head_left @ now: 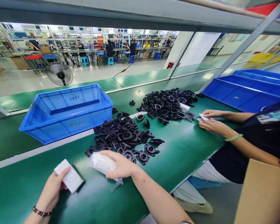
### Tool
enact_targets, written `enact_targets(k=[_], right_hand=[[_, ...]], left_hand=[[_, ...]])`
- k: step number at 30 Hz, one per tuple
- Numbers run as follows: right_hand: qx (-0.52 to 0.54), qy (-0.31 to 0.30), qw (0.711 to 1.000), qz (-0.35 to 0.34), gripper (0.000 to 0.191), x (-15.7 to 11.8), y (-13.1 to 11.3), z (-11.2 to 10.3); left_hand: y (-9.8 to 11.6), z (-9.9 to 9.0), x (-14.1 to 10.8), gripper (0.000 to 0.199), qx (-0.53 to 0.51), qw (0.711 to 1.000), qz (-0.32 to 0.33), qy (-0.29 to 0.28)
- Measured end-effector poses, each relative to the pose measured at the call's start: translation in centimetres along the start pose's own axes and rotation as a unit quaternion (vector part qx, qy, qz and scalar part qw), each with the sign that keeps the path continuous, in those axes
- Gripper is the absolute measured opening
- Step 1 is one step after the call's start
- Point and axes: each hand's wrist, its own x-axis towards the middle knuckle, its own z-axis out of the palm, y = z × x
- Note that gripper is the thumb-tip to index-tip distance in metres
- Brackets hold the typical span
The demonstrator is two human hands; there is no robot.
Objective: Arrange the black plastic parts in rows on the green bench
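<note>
Currently, the head view shows the left hand (51, 186) clamped on a white block (71, 178), thumb along its upper face, over the green table (88, 203). The right hand (122, 165), apart from the left, grips a white bundle (101, 162) in clear plastic, at the near edge of a pile of black parts (127, 135). A blue bin (60, 129) stands beside this pile, to its left. A second pile (164, 105) lies farther right, near a co-worker's hands (213, 126), which hold white paper (203, 116).
</note>
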Motion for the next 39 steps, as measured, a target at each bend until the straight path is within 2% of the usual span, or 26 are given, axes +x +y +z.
enact_targets(k=[3,6,8,10,14,19,21,24,25,26,27,28,29,31,32,33,35,39], right_hand=[[-0.009,-0.001,1.000,-0.010,0.082,-0.2,-0.3,-0.1],[-0.023,0.005,1.000,-0.019,0.083,-0.3,-0.5,-0.1],[-0.030,0.007,0.999,-0.025,0.083,-0.4,-0.6,-0.1],[-0.033,0.003,0.999,-0.035,0.083,-0.4,-0.7,-0.1],[-0.049,0.001,0.997,-0.056,0.081,-0.4,-0.8,0.0],[-0.070,0.000,0.995,-0.071,0.081,-0.4,-0.8,0.2],[-0.071,0.002,0.995,-0.067,0.081,-0.4,-0.8,0.1],[-0.051,0.004,0.997,-0.050,0.080,-0.3,-0.6,0.1],[-0.034,0.004,0.999,-0.041,0.080,-0.3,-0.5,0.1],[-0.012,0.004,0.999,-0.031,0.080,-0.2,-0.2,0.2],[0.016,0.005,1.000,-0.019,0.081,-0.1,0.0,0.3],[0.046,0.008,0.999,-0.008,0.083,0.0,0.3,0.6],[0.075,0.011,0.997,0.002,0.085,0.1,0.5,0.8],[0.120,0.009,0.993,0.018,0.089,0.1,0.9,1.5],[0.133,0.006,0.991,0.025,0.088,0.1,1.0,1.9],[0.139,0.001,0.990,0.033,0.086,0.1,1.0,2.3],[0.138,0.000,0.989,0.049,0.080,0.0,1.0,3.1],[0.099,0.028,0.993,0.054,0.079,-0.2,1.2,4.4]], left_hand=[[1.3,-2.0,1.6,0.049,0.038,0.998,0.015,0.055],[2.7,-3.7,3.0,0.049,0.125,0.988,0.035,0.081],[3.5,-4.6,3.6,0.050,0.220,0.971,0.040,0.087],[4.1,-5.1,3.8,0.059,0.295,0.949,0.051,0.103],[4.7,-4.9,3.4,0.098,0.314,0.938,0.078,0.123],[4.6,-4.1,3.3,0.108,0.331,0.935,0.082,0.094],[4.7,-3.9,3.0,0.105,0.386,0.909,0.114,0.110],[4.8,-2.9,1.2,0.087,0.477,0.823,0.245,0.186],[4.7,-2.2,0.2,0.079,0.471,0.808,0.292,0.201],[4.5,-1.3,-1.1,0.070,0.440,0.814,0.327,0.192],[4.2,-0.2,-2.4,0.061,0.388,0.839,0.347,0.160],[3.8,1.0,-3.8,0.051,0.334,0.867,0.357,0.096],[3.4,2.2,-5.2,0.040,0.304,0.877,0.371,0.024],[2.7,4.7,-7.4,0.029,0.302,0.861,0.402,-0.073],[2.5,5.9,-8.2,0.033,0.312,0.856,0.398,-0.106],[2.3,6.8,-8.8,0.036,0.321,0.855,0.388,-0.122],[2.1,7.9,-9.2,0.027,0.336,0.853,0.380,-0.120],[1.4,7.8,-8.8,0.009,0.355,0.862,0.348,-0.095]])
